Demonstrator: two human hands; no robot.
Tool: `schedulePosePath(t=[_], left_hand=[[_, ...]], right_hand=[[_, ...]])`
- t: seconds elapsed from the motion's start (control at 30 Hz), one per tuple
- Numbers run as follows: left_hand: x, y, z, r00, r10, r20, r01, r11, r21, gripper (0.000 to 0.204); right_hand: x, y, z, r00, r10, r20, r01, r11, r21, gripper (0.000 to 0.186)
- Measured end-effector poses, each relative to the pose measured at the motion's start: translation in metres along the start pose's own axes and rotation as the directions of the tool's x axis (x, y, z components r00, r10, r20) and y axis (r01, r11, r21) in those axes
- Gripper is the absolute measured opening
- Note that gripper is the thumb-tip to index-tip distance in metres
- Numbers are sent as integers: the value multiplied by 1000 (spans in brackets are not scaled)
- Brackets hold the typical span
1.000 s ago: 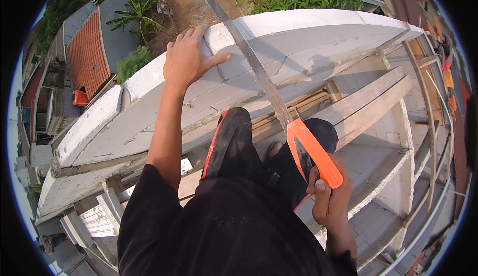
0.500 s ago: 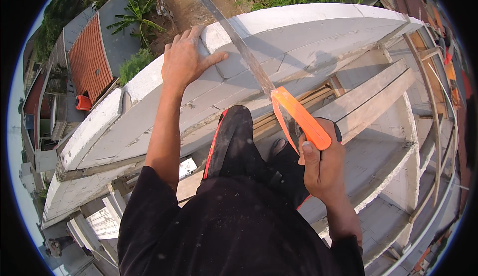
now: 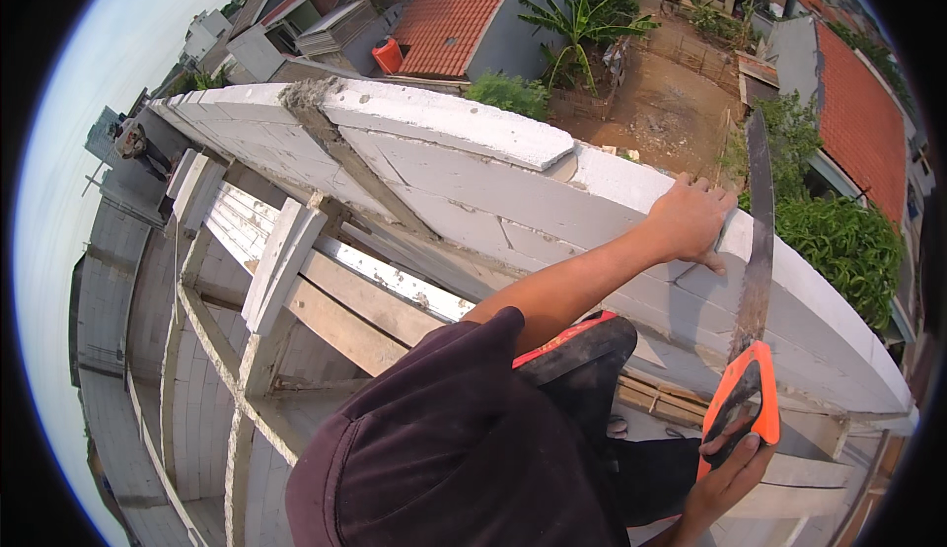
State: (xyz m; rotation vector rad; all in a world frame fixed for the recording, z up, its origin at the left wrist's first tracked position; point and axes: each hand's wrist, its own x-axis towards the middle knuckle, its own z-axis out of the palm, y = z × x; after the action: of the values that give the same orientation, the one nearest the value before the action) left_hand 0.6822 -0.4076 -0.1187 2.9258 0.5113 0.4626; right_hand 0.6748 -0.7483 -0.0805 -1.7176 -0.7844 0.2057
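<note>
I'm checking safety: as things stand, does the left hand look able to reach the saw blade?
Probably yes: the left hand rests on the white wall just left of the saw blade, with nothing visible blocking the way, though depth is uncertain.

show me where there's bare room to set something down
The white wall top looks mostly bare between the mortar lump and left hand, though stepped; the planks look bare between the pale blocks and dark shirt. It's crowded by that hand, with the saw blade close.
</note>
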Motion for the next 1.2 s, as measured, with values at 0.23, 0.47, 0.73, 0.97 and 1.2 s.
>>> schedulePosePath(t=[0.23, 0.47, 0.73, 0.97, 1.2], left_hand=[[7, 7, -1, 1000, 3, 9, -2, 999, -53, 100], [16, 4, 10, 1000, -1, 30, 3, 999, -39, 112], [14, 10, 2, 998, 13, 59, -11, 1000, -21, 106], [13, 12, 0, 997, -5, 71, 7, 1000, -20, 105], [15, 13, -3, 996, -2, 84, 6, 999, -43, 104]], right_hand=[[-4, 9, 5, 1000, -12, -2, 12, 999, 47, 31], [-9, 13, 11, 999, 29, -15, -29, 999, 40, 45], [-22, 45, 18, 991, -124, -49, 129, 987, 95, 44], [-22, 38, 18, 995, -63, -74, 73, 988, 137, 46], [-16, 35, 12, 995, -97, -21, 98, 994, 50, 44]])
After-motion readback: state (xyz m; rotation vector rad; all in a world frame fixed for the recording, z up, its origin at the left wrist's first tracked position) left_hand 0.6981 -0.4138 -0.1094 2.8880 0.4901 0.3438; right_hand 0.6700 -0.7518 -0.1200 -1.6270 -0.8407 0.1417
